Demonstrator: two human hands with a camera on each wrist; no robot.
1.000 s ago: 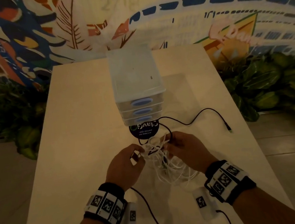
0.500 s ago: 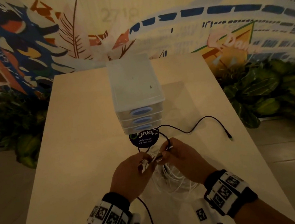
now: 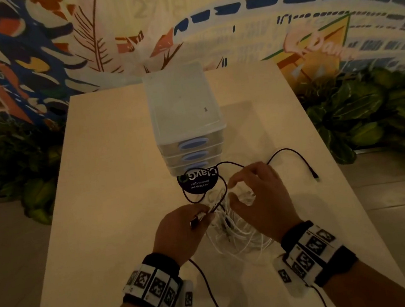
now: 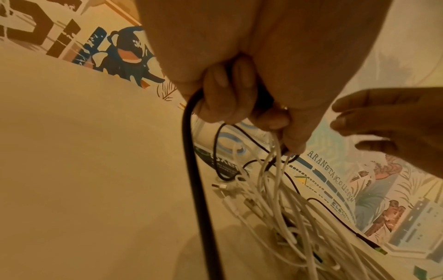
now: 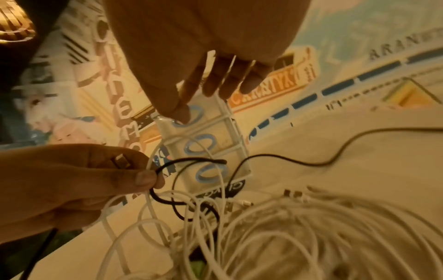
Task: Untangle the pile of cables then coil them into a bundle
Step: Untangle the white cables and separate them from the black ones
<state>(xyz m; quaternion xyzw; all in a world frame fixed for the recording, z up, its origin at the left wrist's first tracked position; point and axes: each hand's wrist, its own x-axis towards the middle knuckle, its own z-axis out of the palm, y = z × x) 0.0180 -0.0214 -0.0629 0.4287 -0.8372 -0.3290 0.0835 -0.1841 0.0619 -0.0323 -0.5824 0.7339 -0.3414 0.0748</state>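
White cables (image 3: 233, 235), blk cable (image 3: 290, 154)

Cable pile (image 3: 232, 228) on table (image 3: 114, 188), before drawer unit (image 3: 184, 115).

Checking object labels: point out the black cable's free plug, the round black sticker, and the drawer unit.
black cable's free plug (image 3: 317, 178), head view, connector tip.
round black sticker (image 3: 197, 181), head view, its centre.
drawer unit (image 3: 183, 107), head view, top lid.

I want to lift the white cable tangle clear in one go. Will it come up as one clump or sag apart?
Probably floppy: the white cable tangle lies in loose, drooping loops. It likely comes up as a trailing clump, since the black cable threads through it and the left hand pinches strands. Seemingly light; the thin loops may snag.
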